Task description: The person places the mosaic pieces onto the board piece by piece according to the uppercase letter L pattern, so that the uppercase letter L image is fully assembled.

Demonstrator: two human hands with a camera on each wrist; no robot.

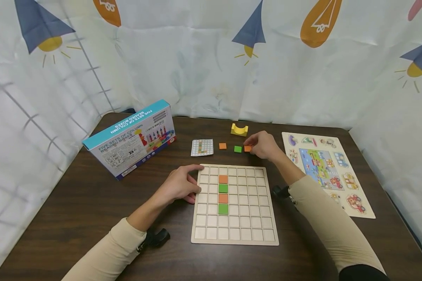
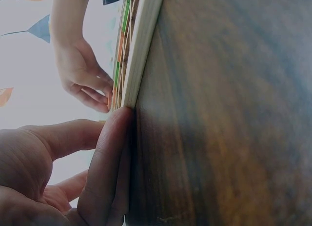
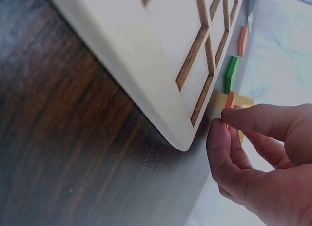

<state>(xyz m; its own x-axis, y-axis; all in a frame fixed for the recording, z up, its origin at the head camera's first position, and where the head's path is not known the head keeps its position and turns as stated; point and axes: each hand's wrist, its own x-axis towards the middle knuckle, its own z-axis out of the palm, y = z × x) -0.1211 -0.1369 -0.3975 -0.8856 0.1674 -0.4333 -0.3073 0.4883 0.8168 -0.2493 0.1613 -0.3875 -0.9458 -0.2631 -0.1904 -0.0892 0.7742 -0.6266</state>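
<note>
A wooden grid board (image 1: 235, 233) lies mid-table, with two orange tiles and two green tiles stacked alternately in one column. My left hand (image 1: 177, 184) rests against its left edge, fingertips touching the rim; in the left wrist view the fingers (image 2: 109, 153) lie along the board's side. Beyond the board's far right corner, my right hand (image 1: 263, 145) pinches an orange square tile (image 1: 247, 148) between thumb and fingers. That orange tile (image 3: 229, 102) also shows in the right wrist view. Beside it lie a loose green tile (image 1: 237, 149) and another orange tile (image 1: 222, 146).
A small pattern card (image 1: 202, 147) lies behind the board. Farther back stands a yellow curved block (image 1: 239, 130). A blue-topped box (image 1: 137, 142) is at the left; a picture puzzle board (image 1: 363, 195) lies at the right, partly under the right arm. A patterned curtain (image 1: 204, 78) hangs behind.
</note>
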